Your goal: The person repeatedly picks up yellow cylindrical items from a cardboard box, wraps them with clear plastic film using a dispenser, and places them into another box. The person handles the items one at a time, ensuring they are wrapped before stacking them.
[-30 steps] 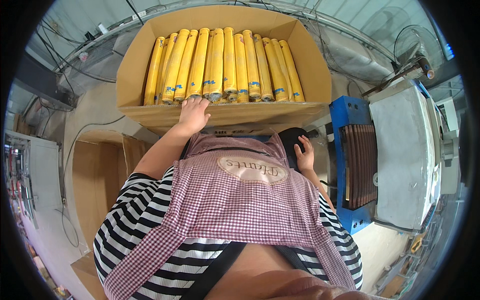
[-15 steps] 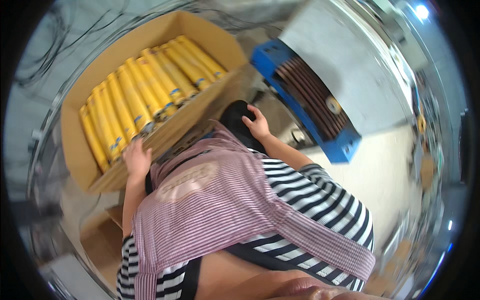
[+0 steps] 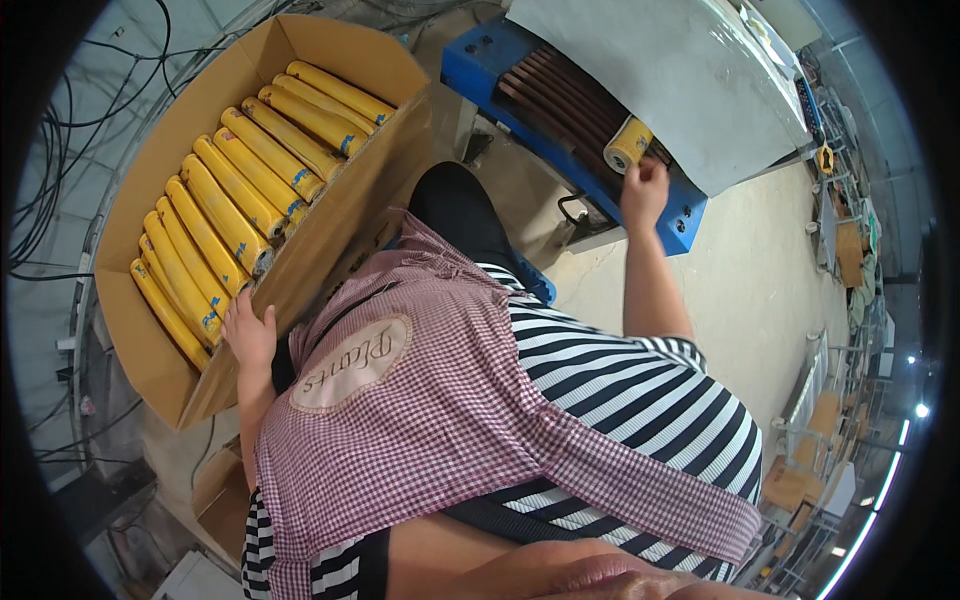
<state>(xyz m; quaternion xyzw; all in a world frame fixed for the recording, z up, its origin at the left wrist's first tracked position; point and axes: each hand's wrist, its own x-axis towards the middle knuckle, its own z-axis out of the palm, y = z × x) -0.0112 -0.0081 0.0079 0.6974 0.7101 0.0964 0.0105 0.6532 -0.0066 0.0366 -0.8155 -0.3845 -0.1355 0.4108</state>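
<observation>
Right hand (image 3: 646,195) seemingly grips yellow roll (image 3: 628,143), white cover (image 3: 680,85) hiding its end; left hand (image 3: 250,332), spread, touches carton (image 3: 345,215).

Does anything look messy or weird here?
Nothing looks spilled. The black cables at the picture's left look messy, in loose, tangled loops. One yellow roll, at the right hand, is apart from those in the box.

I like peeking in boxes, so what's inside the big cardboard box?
Inside the big cardboard box, long yellow rolls lie side by side. They hide the bottom, so I can't tell how many more lie underneath.
</observation>
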